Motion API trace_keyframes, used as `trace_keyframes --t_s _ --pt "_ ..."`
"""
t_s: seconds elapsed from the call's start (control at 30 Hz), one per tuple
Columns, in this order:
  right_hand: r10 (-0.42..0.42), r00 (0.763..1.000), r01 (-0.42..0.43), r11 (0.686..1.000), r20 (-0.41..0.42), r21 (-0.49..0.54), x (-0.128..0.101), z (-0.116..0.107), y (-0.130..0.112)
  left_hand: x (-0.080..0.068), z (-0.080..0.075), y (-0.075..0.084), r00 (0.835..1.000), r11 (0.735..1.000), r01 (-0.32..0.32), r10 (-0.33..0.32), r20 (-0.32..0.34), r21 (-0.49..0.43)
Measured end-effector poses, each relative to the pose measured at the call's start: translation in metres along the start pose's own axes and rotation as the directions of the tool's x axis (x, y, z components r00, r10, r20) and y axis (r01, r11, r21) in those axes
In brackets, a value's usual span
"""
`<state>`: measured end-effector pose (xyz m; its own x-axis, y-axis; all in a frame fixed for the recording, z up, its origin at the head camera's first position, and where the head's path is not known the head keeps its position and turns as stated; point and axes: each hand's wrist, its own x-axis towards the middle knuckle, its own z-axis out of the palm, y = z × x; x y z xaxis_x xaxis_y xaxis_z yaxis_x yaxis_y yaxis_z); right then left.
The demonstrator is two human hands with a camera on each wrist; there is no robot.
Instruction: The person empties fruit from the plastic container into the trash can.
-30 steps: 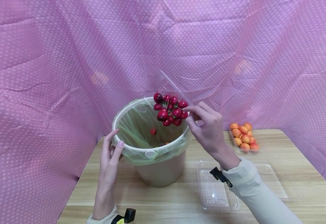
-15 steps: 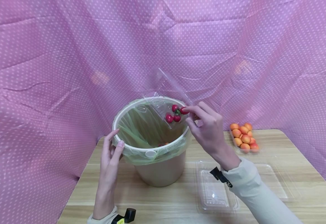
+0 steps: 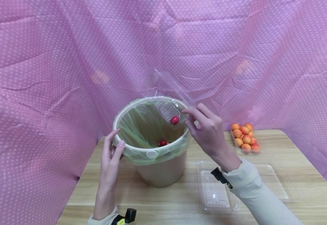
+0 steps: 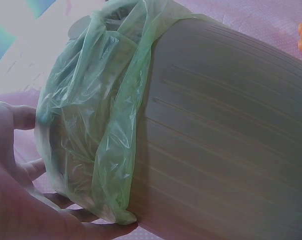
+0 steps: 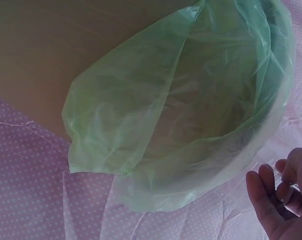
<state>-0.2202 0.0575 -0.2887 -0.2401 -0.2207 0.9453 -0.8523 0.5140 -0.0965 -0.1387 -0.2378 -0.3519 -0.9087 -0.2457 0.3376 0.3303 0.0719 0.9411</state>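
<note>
A beige trash bin [image 3: 161,175] with a pale green liner bag [image 3: 135,157] folded over its white rim stands on the table. My left hand [image 3: 109,168] steadies its left side, thumb and fingers spread against the rim. In the left wrist view those fingers [image 4: 28,117] touch the bagged edge. My right hand [image 3: 208,132] pinches a clear plastic clamshell box [image 3: 171,82], tilted over the bin's right side with its lid raised. One red cherry tomato [image 3: 174,120] shows at the box's lower end. Several red ones [image 3: 162,143] lie inside the bin.
A clear box of orange-red, apricot-like fruits [image 3: 246,139] sits at the table's right back. Another clear plastic box [image 3: 215,195] lies by my right forearm. Pink dotted cloth [image 3: 163,37] hangs around the wooden table [image 3: 141,206].
Most of the red cherry tomatoes have dropped out of the tilted box into the bin; one shows in it now. The box has tipped a little further. My left hand has stayed put.
</note>
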Motion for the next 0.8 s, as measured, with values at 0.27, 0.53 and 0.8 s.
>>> trace_keyframes --t_s 0.27,0.53,0.8 --pt "-0.02 1.0 0.019 1.0 -0.012 -0.012 -0.001 -0.001 0.001 0.0 0.0 0.001 1.0 1.0 -0.006 0.006 0.004 -0.001" --pt "0.02 1.0 -0.019 0.999 -0.024 0.047 -0.002 -0.004 0.002 -0.001 -0.001 0.0 1.0 1.0 -0.011 0.011 0.002 0.002" --pt "0.167 0.984 -0.157 0.974 -0.053 0.163 -0.007 -0.012 0.004 0.0 0.0 0.002 1.0 1.0 -0.005 0.005 0.002 0.0"
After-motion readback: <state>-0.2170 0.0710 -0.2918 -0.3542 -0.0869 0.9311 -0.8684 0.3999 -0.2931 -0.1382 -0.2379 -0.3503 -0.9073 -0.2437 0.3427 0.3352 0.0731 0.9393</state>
